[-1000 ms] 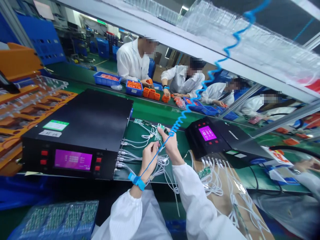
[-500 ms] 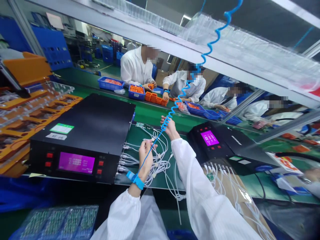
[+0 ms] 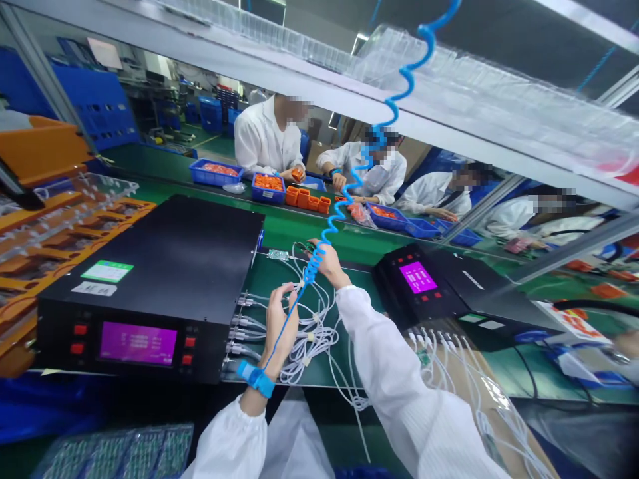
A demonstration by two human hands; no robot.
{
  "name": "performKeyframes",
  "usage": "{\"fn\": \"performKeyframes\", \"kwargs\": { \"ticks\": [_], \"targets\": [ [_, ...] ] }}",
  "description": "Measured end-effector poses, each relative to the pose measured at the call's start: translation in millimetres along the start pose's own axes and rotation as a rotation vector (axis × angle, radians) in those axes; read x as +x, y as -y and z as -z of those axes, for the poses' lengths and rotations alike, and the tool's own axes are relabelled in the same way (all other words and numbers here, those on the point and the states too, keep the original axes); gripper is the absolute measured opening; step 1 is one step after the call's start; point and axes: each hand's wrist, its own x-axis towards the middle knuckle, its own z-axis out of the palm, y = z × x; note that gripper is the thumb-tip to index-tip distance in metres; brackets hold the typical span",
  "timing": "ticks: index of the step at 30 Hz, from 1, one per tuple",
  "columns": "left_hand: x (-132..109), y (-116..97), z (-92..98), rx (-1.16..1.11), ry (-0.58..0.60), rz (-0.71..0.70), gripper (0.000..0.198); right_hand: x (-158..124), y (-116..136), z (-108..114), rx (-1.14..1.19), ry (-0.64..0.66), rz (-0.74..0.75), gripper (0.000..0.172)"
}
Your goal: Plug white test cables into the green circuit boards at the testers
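Observation:
My right hand reaches to the far side of the cable bundle, its fingertips closed on a small green circuit board; a blue coiled cord partly hides them. Nearer to me, my left hand hovers over the white cables, fingers loosely curved and apart, nothing visible in them. A blue wrist strap on the left wrist joins the coiled cord. Another light-coloured circuit board lies left of the right hand. The cables plug into the black test box on the left.
A second black box with a lit screen stands on the right, cables hanging from its front. Trays of circuit boards sit low at left, orange fixtures above. Across the bench, co-workers handle orange parts beside blue bins.
My right hand has lowered to the green circuit board and taken hold of it, shifting it away from the light-coloured one. My left hand has drawn back slightly. The view has shifted a little.

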Motion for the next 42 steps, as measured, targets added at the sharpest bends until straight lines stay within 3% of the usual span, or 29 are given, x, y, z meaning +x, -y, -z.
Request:
{"fn": "performKeyframes", "kwargs": {
  "ticks": [5,8,13,22,25,28,32,37,42],
  "targets": [
    [30,-16,-20.1,0.022,-0.016,-0.069,0.03,-45,4,42,0.015,-0.109,0.126,0.031],
    [43,-23,-38.8,0.016,0.065,-0.099,0.027,-74,12,54,0.085,-0.187,0.197,0.027],
    [38,-28,-50.4,0.05,0.167,-0.182,0.03,-101,21,59,0.127,-0.263,0.186,0.02],
    [27,-31,-46.7,0.089,0.26,-0.187,0.03,-100,0,51,-0.044,-0.303,0.268,0.028],
    [27,-34,-52.1,0.067,0.234,-0.16,0.031,-98,-2,41,-0.012,-0.337,0.222,0.027],
    [20,-34,-55.1,0.067,0.249,-0.15,0.029,-88,-5,40,0.107,-0.438,0.056,0.02],
    [5,-19,-54.7,0.042,0.32,-0.108,0.031,-72,-8,62,0.162,-0.652,-0.178,0.037],
    [17,-2,-67.2,0.031,0.218,-0.085,0.032,-89,24,84,0.325,-0.551,-0.14,0.041],
    [31,-10,-80.7,0.073,0.336,-0.212,0.032,-108,53,79,0.519,-0.588,-0.194,0.046]
  ]
}}
